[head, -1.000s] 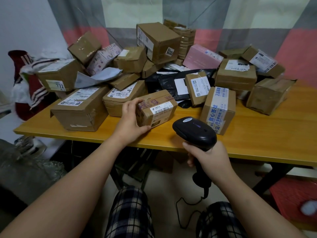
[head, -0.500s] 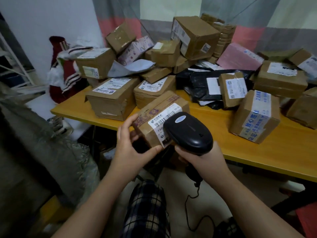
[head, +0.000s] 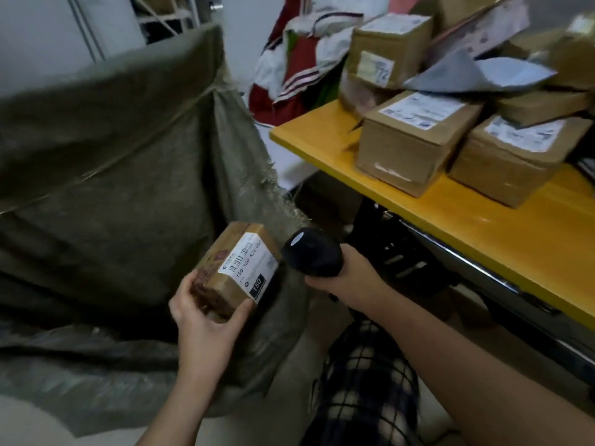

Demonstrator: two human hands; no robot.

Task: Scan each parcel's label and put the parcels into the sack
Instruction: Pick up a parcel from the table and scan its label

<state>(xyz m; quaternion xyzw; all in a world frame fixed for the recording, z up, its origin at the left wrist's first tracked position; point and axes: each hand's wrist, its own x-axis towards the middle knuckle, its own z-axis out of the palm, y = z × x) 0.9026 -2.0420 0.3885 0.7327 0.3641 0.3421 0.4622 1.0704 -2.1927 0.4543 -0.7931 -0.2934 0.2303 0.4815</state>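
Note:
My left hand [head: 206,320] grips a small brown cardboard parcel [head: 236,268] with a white barcode label on top, held over the open mouth of a big grey-green woven sack [head: 106,175] on my left. Just to the right of the parcel, my right hand [head: 347,278] holds a black handheld scanner [head: 312,252], its head beside the label. More brown parcels [head: 415,140] lie piled on the yellow table [head: 483,226] at the upper right.
The table's edge runs diagonally across the right side, with dark frame parts beneath it. Red and white clothing [head: 302,66] is heaped behind the table's corner. A white rack [head: 161,14] stands behind the sack. My checked trouser leg [head: 367,381] is below.
I have turned left, away from the table. The parcel has gone from the table's front edge to above the sack, still in my left hand, and the scanner has followed beside it.

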